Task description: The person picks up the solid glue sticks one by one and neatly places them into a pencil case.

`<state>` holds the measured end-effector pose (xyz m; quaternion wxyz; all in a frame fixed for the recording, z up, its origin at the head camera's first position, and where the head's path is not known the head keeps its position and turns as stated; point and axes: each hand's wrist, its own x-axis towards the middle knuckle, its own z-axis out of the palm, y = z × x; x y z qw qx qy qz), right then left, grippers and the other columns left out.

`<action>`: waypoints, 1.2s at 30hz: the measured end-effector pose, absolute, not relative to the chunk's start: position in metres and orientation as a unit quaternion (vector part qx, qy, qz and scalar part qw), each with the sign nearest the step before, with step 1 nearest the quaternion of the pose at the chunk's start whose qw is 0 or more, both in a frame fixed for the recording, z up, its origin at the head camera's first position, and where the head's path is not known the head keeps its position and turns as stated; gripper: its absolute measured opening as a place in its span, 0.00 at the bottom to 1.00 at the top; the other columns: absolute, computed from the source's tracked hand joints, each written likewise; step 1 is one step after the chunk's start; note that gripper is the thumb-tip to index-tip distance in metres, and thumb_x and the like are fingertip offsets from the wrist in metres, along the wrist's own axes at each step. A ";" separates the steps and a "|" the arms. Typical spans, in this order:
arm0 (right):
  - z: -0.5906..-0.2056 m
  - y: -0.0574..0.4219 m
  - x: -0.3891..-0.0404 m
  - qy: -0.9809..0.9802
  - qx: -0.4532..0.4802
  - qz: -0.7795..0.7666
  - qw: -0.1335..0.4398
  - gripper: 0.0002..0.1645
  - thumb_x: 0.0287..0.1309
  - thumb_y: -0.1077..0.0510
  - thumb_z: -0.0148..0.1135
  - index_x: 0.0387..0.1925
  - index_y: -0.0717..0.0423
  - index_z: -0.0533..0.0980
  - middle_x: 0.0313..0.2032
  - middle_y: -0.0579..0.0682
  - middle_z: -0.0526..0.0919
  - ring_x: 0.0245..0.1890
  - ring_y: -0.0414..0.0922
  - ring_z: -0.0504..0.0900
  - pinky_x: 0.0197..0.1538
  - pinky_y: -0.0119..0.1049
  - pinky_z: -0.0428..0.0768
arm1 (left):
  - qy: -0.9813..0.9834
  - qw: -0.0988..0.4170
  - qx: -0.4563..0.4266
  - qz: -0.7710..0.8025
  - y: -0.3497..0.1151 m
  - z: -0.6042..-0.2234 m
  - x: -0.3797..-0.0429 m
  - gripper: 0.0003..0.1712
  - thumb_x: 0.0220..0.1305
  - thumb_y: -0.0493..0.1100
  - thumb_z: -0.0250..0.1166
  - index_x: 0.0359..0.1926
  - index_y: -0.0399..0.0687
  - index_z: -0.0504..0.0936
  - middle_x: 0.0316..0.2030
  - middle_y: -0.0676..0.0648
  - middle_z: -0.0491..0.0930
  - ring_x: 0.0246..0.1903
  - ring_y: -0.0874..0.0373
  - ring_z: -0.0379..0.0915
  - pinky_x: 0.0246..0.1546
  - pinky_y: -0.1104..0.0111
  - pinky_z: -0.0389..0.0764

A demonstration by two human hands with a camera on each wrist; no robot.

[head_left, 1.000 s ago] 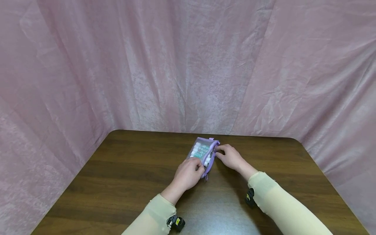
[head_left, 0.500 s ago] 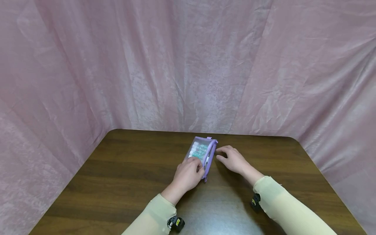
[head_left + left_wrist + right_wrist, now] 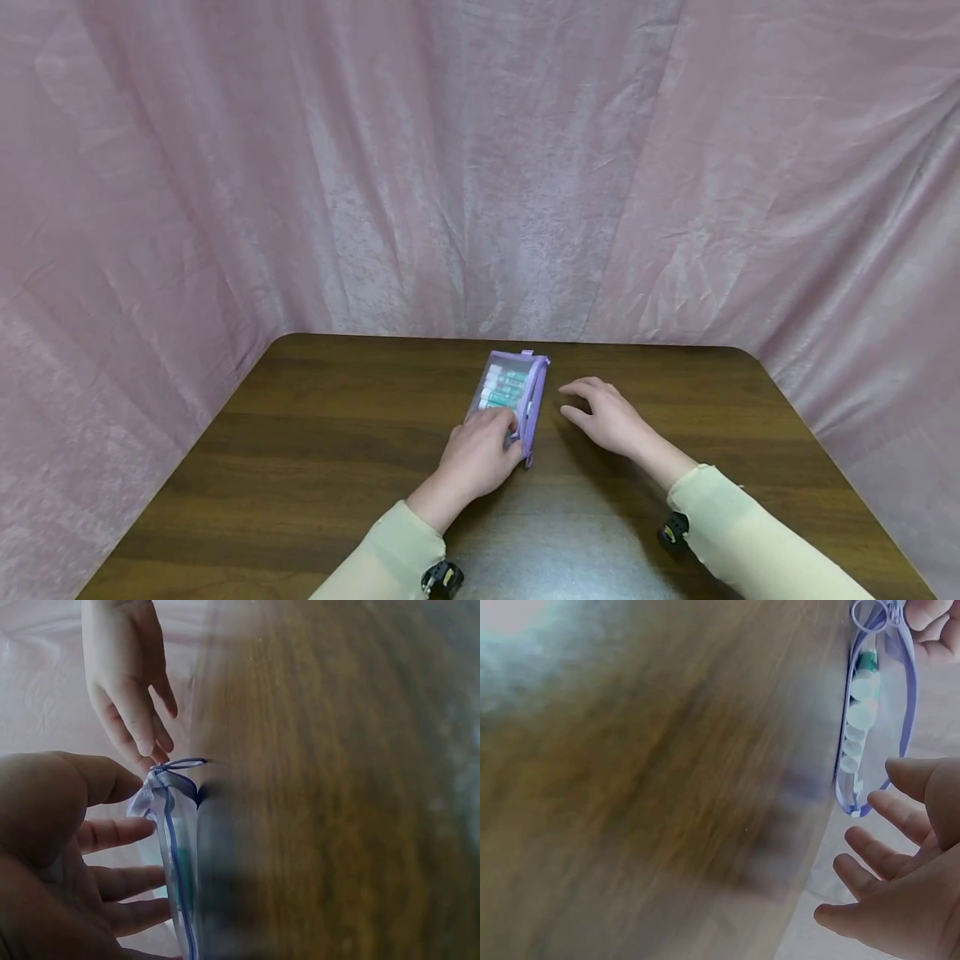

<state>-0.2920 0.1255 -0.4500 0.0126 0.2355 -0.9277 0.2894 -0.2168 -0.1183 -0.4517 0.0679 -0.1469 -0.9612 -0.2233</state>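
Observation:
A purple zip pouch point(image 3: 534, 408) of see-through mesh lies on the table in the head view, with white and teal tubes point(image 3: 505, 388) inside. In the right wrist view, its mouth is unzipped and gapes, showing round white ends point(image 3: 861, 715) in a row. A ring pull point(image 3: 870, 615) sits at the near end. My left hand point(image 3: 480, 454) pinches the pouch's near corner between thumb and forefinger. To the right of the pouch, my right hand point(image 3: 611, 417) hovers apart from it, fingers relaxed and holding nothing.
The brown wooden table point(image 3: 337, 433) spreads around the pouch. Pink curtains point(image 3: 480, 167) hang behind its far edge and at both sides. A small black camera is strapped on each wrist.
My right hand has drawn away from the pouch's mouth, to the right and nearer to me. The mouth has narrowed, and the pouch has shifted slightly left. My left hand keeps its hold.

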 end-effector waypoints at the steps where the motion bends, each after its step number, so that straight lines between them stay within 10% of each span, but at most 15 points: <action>1: -0.450 0.126 -0.291 -0.927 0.237 0.290 0.013 0.22 0.77 0.55 0.67 0.66 0.61 0.83 0.67 0.64 0.80 0.70 0.68 0.75 0.70 0.67 0.72 | -0.961 0.067 -0.150 -0.221 -0.118 -0.452 -0.216 0.09 0.72 0.46 0.73 0.45 0.49 0.82 0.47 0.48 0.86 0.45 0.51 0.80 0.41 0.49 0.81; 36: -0.442 0.131 -0.236 -0.926 0.285 0.216 0.120 0.34 0.69 0.55 0.76 0.72 0.62 0.78 0.71 0.63 0.78 0.74 0.65 0.74 0.74 0.72 0.64 | -0.964 0.001 -0.196 -0.178 -0.122 -0.446 -0.201 0.21 0.78 0.52 0.68 0.65 0.51 0.82 0.68 0.48 0.81 0.70 0.49 0.75 0.63 0.41 0.78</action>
